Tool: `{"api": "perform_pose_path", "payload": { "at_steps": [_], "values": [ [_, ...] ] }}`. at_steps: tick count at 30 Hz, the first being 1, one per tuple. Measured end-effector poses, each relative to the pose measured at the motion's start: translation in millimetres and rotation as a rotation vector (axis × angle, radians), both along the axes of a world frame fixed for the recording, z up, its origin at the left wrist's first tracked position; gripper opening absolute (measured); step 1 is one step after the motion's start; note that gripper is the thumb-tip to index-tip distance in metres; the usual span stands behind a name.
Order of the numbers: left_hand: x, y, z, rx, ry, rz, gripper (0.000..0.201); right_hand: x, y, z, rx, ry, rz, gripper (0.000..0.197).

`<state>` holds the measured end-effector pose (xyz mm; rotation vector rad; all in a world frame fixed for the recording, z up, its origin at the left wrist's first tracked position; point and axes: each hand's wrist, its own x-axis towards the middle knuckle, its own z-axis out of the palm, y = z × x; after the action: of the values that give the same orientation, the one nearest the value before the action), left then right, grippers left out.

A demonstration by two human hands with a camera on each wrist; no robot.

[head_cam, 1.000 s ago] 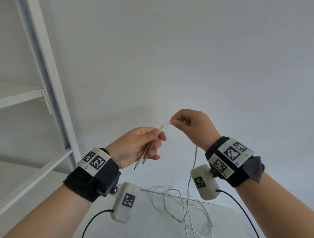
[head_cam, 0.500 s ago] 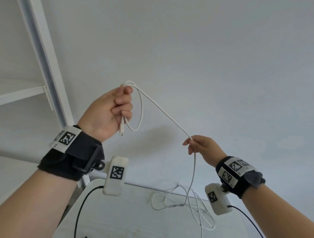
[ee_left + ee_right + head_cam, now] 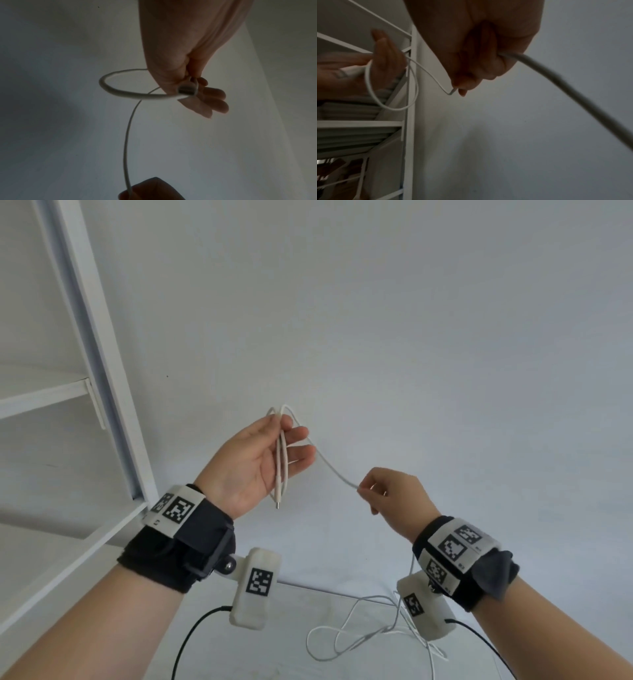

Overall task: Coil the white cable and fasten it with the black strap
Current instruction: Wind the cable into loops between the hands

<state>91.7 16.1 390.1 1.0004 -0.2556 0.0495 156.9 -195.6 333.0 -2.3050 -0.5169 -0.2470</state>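
- White cable: raised in front of a plain pale wall, strung between both hands; one end is folded into a small loop at the left hand, a single strand slopes down to the right hand, and the slack drops behind the right wrist to a loose tangle on the white table below.
- Left hand: palm turned toward the head camera, fingers only partly curled; the thumb presses the doubled strands against the fingers. The loop's bend rises just above the fingertips, and the metal-tipped connector hangs below the palm.
- Left wrist view: the loop stands out sideways from the hand, with the connector's end held at the finger bases; one strand runs down to the right hand.
- Right hand: fingers curled, thumb and forefinger pinching the cable; in the right wrist view the strand bends sharply at the pinch.
- Wristbands: black, each with white plates bearing square black-and-white coded markers; small print beside the markers is too fine to read. No brand is legible on the cable.
- White shelving: stands at the left, against the wall.
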Motion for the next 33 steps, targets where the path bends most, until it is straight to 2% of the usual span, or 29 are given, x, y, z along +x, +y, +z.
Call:
{"api": "perform_pose_path", "payload": {
  "at_steps": [6,11,16,19,27,30,33],
  "values": [
    [6,-2,0,0.112,0.05,0.023,0.026,-26,20,1,-0.347,-0.049,0.234,0.013],
    [8,-4,-5,0.276,0.113,0.005,0.026,-42,32,4,-0.451,-0.134,0.403,0.017],
    [6,-7,-13,0.493,0.148,-0.057,0.027,-53,35,17,-0.357,-0.223,0.503,0.016],
    [4,-7,-15,0.583,0.166,-0.077,0.026,-54,33,26,-0.254,-0.258,0.502,0.015],
    [-1,-11,-14,0.625,0.17,-0.142,0.024,-47,30,38,-0.131,-0.282,0.356,0.003],
    [-4,-13,-16,0.689,0.166,-0.152,0.024,-46,31,37,-0.08,-0.238,0.318,0.011],
    [-4,-14,-17,0.694,0.152,-0.135,0.024,-47,31,36,-0.077,-0.233,0.314,0.007]
  ]
}}
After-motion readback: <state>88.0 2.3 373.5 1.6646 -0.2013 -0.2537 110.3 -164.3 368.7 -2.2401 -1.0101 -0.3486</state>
